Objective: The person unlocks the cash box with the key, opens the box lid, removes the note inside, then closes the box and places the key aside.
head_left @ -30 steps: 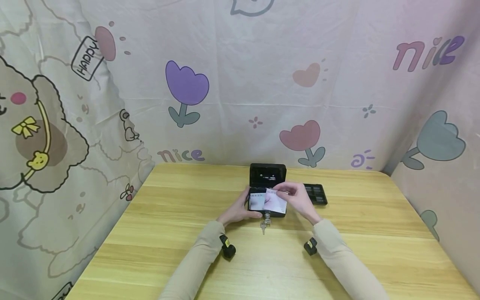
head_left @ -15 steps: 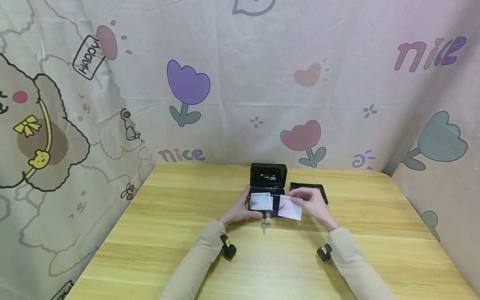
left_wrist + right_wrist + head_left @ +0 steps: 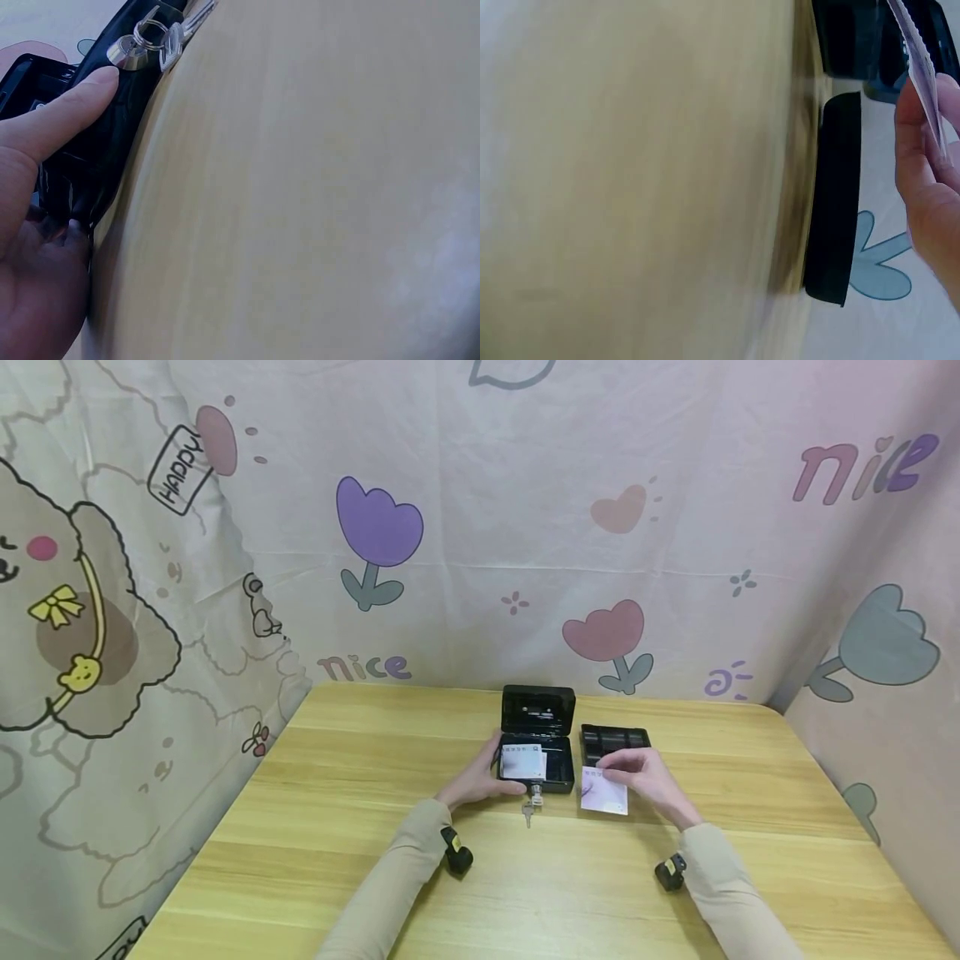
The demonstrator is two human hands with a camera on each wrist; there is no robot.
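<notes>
Black metal forms the small open cash box [image 3: 537, 760] at the middle of the pale wooden surface [image 3: 337, 827], and the left hand [image 3: 474, 781] grips its left front corner, thumb lying along the front wall near the silver keys [image 3: 529, 808] that hang from the lock. The box looks rigid and fairly heavy, so its corners seem the safest hold. Inside lies a pale printed paper note [image 3: 522, 762]. Further right, the right hand [image 3: 647, 777] pinches a second thin lilac paper note [image 3: 603, 791] by its far edge, low over the surface just beside the box; it is probably light, limp and easily creased. Behind it sits a black plastic compartment tray [image 3: 615, 741].
</notes>
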